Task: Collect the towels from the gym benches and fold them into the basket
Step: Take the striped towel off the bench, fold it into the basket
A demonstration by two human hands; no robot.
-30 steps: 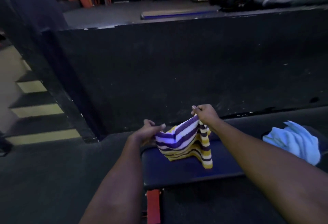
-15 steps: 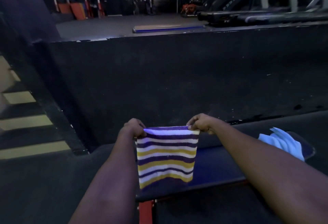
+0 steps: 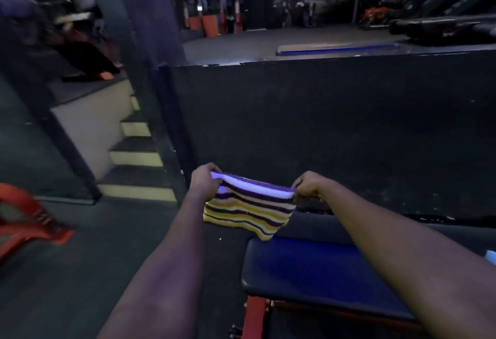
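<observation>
A purple, white and yellow striped towel (image 3: 248, 211) hangs folded in the air, stretched between my two hands. My left hand (image 3: 204, 181) pinches its left top corner and my right hand (image 3: 308, 185) pinches its right top corner. Its lower edge dangles just past the far left end of the blue padded gym bench (image 3: 308, 266), which sits on a red frame. A sliver of a light blue towel (image 3: 491, 256) shows at the right edge of the view, on the bench. No basket is in view.
A tall black platform wall (image 3: 335, 134) stands right behind the bench. Steps with yellow risers (image 3: 135, 157) climb at the left beside a dark pillar. A red plastic object (image 3: 29, 218) sits on the floor at the far left. Gym machines fill the background.
The view has swung left, so the bench and light blue towel slid right and the stairs and red object came in. The towel, bunched a second ago, is stretched flat and carried left off the bench.
</observation>
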